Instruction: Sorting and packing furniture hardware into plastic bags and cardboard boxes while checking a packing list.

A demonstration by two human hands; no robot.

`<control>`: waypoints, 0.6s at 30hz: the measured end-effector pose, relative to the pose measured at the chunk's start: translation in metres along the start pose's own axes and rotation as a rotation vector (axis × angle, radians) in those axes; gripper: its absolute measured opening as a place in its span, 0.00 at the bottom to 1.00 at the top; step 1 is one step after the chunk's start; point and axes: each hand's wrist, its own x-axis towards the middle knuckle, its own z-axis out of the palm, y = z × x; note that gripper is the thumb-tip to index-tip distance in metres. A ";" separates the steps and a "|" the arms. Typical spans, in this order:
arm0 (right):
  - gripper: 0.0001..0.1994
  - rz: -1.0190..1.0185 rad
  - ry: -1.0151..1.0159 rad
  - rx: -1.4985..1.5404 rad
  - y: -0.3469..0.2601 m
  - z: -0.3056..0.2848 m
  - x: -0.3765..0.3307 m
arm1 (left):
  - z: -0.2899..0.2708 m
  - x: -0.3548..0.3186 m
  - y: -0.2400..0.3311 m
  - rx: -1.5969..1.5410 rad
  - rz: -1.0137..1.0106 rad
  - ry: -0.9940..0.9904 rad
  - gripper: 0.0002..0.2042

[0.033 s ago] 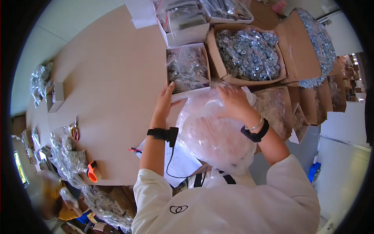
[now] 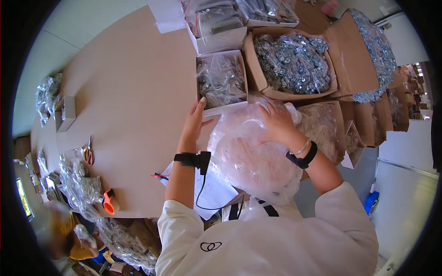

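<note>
My left hand (image 2: pixel 196 118) rests against the near left corner of a small white box (image 2: pixel 224 109). Its fingers are stretched out and hold nothing. Clear zip bags of small metal parts (image 2: pixel 221 80) fill that box. My right hand (image 2: pixel 279 122) closes on the upper part of a large translucent plastic bag (image 2: pixel 251 156), which bulges in front of my body. Pinkish, clear contents show through its film, but what they are cannot be made out. Part of the bag touches the box's near side.
A cardboard box (image 2: pixel 258 69) of bagged metal washers stands beyond the large bag. More boxes (image 2: pixel 221 41) sit behind and to the right. Scissors (image 2: pixel 89 152), an orange tape dispenser (image 2: pixel 108 202) and clear bags (image 2: pixel 78 181) lie at left. Paper (image 2: pixel 214 191) lies below my left wrist.
My right hand has shifted slightly on the plastic bag, and the film by its fingers has bunched differently. My left hand stays at the box corner.
</note>
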 end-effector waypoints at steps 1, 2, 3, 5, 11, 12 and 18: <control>0.27 -0.025 0.050 -0.188 0.007 0.010 -0.017 | 0.005 -0.009 -0.006 -0.001 -0.001 -0.009 0.31; 0.27 -0.019 0.051 -0.192 0.015 0.018 -0.028 | 0.010 -0.021 -0.015 0.060 0.007 0.016 0.36; 0.23 0.000 0.069 -0.128 0.024 0.027 -0.034 | 0.012 -0.033 -0.025 0.120 0.021 0.049 0.42; 0.19 -0.046 0.092 -0.038 0.014 0.028 -0.029 | -0.022 -0.037 -0.110 0.382 0.220 0.120 0.45; 0.07 -0.068 -0.016 0.153 0.004 0.018 -0.057 | 0.059 -0.150 -0.092 1.098 0.364 0.234 0.26; 0.05 -0.102 -0.008 0.206 0.001 0.017 -0.067 | 0.063 -0.163 -0.092 1.068 0.312 0.300 0.20; 0.02 -0.367 -0.188 0.310 -0.027 0.003 -0.106 | 0.074 -0.230 -0.112 0.941 0.359 0.370 0.09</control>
